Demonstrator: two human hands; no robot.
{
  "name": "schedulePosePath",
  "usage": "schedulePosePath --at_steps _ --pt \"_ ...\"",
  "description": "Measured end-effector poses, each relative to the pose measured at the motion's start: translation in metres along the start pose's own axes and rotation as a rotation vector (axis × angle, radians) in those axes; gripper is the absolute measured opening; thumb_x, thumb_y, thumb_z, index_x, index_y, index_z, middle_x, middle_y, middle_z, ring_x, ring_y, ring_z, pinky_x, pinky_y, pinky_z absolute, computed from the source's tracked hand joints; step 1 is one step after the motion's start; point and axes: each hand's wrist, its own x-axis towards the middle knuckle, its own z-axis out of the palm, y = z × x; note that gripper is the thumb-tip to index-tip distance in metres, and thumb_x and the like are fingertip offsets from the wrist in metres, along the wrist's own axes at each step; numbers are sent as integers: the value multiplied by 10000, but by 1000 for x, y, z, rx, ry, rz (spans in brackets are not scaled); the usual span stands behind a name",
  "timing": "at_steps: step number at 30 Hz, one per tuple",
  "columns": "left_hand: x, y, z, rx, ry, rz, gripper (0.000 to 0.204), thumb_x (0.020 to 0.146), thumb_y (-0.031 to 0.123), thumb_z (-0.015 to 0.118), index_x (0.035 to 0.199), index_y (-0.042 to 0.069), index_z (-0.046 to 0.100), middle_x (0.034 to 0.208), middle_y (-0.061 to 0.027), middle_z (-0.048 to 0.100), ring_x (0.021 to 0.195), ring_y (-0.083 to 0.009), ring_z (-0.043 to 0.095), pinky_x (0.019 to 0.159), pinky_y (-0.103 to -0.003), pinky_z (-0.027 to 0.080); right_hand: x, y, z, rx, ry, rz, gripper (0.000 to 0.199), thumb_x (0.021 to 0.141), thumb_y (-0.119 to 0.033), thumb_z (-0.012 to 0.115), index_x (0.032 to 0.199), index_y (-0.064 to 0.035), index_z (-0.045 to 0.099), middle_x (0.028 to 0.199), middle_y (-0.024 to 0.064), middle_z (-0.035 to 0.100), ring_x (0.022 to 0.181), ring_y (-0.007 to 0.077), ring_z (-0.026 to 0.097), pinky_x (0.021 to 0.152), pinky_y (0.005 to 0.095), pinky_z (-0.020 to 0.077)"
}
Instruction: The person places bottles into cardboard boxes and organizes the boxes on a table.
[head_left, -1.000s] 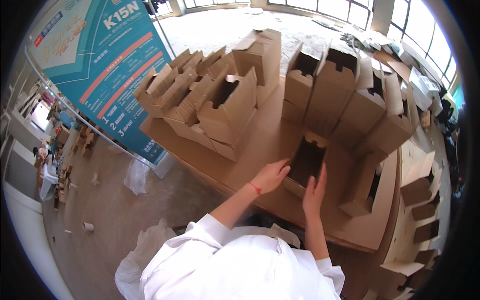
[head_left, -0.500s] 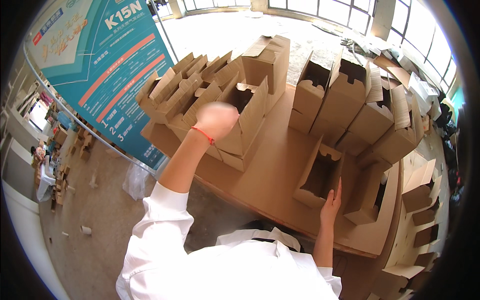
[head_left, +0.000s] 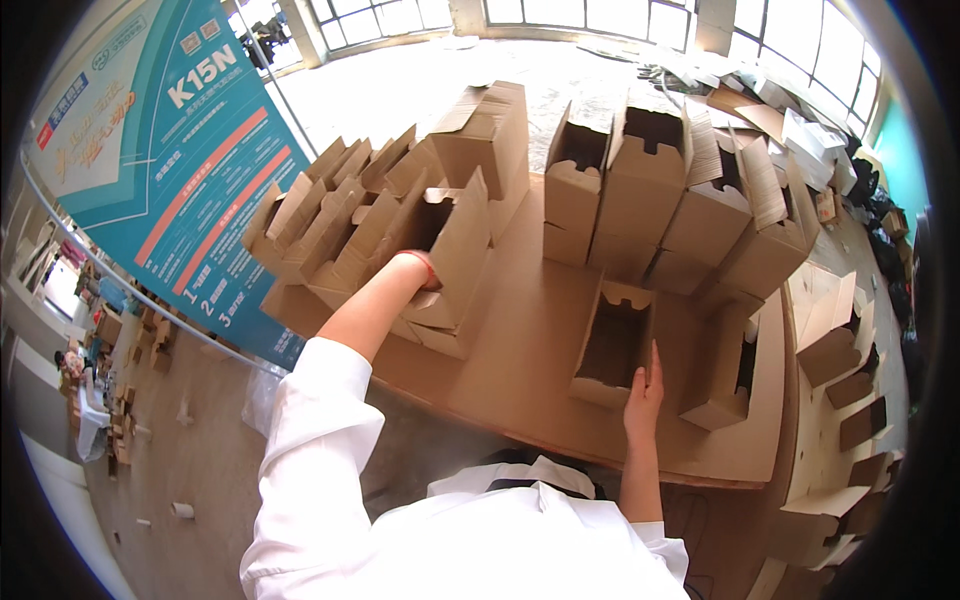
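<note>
Meanwhile, stacked cartons (head_left: pixel 640 190) (opened upward) crowd behind the open box (head_left: pixel 612 342).

Bright sunlight pours in through the tall glass windows (head_left: pixel 640 15) at the top and washes the pale concrete floor (head_left: pixel 400 85) almost white. Straight lines bend near the round black edges. Everything looks sharp.
</note>
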Motion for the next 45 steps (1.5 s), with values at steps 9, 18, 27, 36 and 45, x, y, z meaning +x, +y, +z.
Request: schedulePosePath --at_steps 9,18,27,36,45 --pt "3 31 -13 -133 55 -43 420 812 334 576 1133 64 598 1080 -173 625 997 -338 590 872 -451 445 1 15 -7 -72 54 -87 468 955 -105 388 1419 -52 370 1417 181 420 1317 305 403 1087 373 310" --pt "7 9 12 -242 0 -48 465 798 338 594 1169 59 569 1087 -190 634 987 -358 609 862 -450 474 0 8 -8 -61 43 -63 479 944 -89 392 1423 -73 369 1405 189 424 1307 330 407 1087 390 310" --pt "20 -46 74 -281 119 39 516 784 343 612 1206 54 540 1094 -206 643 978 -378 628 853 -448 503 0 12 -8 -56 5 -66 495 940 -91 409 1431 -79 351 1401 193 422 1302 340 411 1082 390 316" --pt "-58 -19 -65 -244 450 -104 373 766 307 676 1056 72 665 1022 -179 657 1006 -347 607 895 -423 482 4 14 -10 -98 9 -75 488 943 -111 419 1422 -45 353 1415 183 413 1317 327 397 1088 391 317" --pt "-114 -19 -111 -323 860 -83 240 830 167 688 1014 67 570 959 -149 580 881 -314 605 761 -402 502 3 5 -10 -63 -8 -22 477 959 -125 418 1426 -47 358 1419 193 416 1323 307 398 1087 370 312"
